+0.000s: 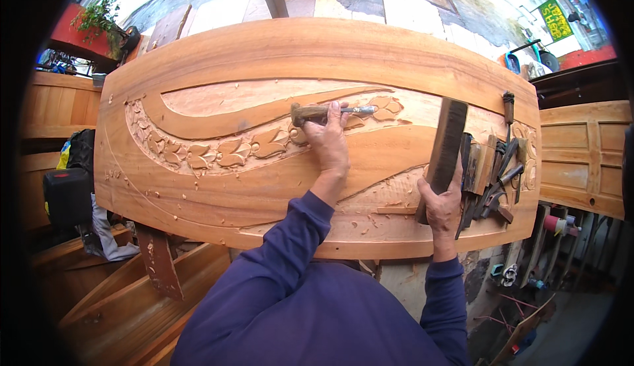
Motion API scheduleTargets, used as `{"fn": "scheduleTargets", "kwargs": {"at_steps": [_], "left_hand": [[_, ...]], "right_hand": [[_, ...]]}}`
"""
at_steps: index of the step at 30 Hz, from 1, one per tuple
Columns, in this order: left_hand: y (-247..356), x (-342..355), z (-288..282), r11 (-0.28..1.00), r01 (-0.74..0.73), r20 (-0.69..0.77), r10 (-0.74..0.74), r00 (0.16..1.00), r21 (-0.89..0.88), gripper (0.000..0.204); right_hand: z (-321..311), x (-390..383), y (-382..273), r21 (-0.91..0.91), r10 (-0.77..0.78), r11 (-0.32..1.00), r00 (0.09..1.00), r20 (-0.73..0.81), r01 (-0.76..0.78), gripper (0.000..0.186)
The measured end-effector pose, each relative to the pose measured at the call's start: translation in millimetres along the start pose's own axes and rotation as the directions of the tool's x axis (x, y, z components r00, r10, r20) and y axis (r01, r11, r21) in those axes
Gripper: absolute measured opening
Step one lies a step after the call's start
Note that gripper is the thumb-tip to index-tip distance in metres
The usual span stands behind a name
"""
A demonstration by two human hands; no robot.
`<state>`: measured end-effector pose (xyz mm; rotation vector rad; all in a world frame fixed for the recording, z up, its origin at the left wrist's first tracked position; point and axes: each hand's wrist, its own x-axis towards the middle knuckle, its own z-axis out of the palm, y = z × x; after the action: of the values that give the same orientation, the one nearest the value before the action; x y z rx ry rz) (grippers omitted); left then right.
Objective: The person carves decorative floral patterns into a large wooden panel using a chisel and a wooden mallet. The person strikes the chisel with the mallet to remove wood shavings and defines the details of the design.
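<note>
A large wooden panel (264, 49) lies across the view with a carved band of leaves and flowers (231, 151), scattered with shavings. My left hand (325, 138) is closed around a wooden-handled chisel (356, 110), held nearly flat over the carving, its metal tip pointing right at a leaf shape. My right hand (441, 204) grips a long dark wooden block (446, 135) upright, right of the chisel. Just beside that hand, several chisels and other tools (489, 181) lie bundled on the panel's right end.
Panelled wooden doors (581, 154) stand at the right. A black case (65, 194) and bags sit at the left, above wooden frames (132, 287). Beyond the panel are a potted plant (96, 22), a pale weathered floor and a green sign (555, 19).
</note>
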<state>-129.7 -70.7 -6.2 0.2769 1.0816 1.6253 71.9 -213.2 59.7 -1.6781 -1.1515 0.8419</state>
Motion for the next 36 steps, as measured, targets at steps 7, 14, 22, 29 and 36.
{"fn": "scheduleTargets", "kwargs": {"at_steps": [7,14,22,29,36], "left_hand": [[-20,0,-2,0.982,-0.183,-0.04,0.185,0.982,0.055,0.045],[-20,-11,22,0.989,-0.126,-0.073,0.121,0.99,-0.075,0.04],[-22,-4,8,0.979,-0.202,0.0,0.202,0.979,-0.003,0.058],[-16,-7,18,0.965,-0.249,0.015,0.249,0.968,0.087,0.067],[-12,1,31,0.797,-0.439,0.152,0.415,0.897,0.414,0.046]], "right_hand": [[63,96,-158,-0.077,-0.752,0.579,0.569,0.334,0.811,0.088],[139,163,-206,-0.214,-0.284,-0.425,0.095,0.954,0.88,0.064],[141,151,-192,-0.292,-0.511,-0.161,0.173,0.842,0.943,0.068],[118,149,-206,-0.345,-0.596,-0.051,0.249,0.763,0.937,0.071],[88,159,-213,-0.376,-0.587,-0.2,0.197,0.785,0.905,0.065]]}}
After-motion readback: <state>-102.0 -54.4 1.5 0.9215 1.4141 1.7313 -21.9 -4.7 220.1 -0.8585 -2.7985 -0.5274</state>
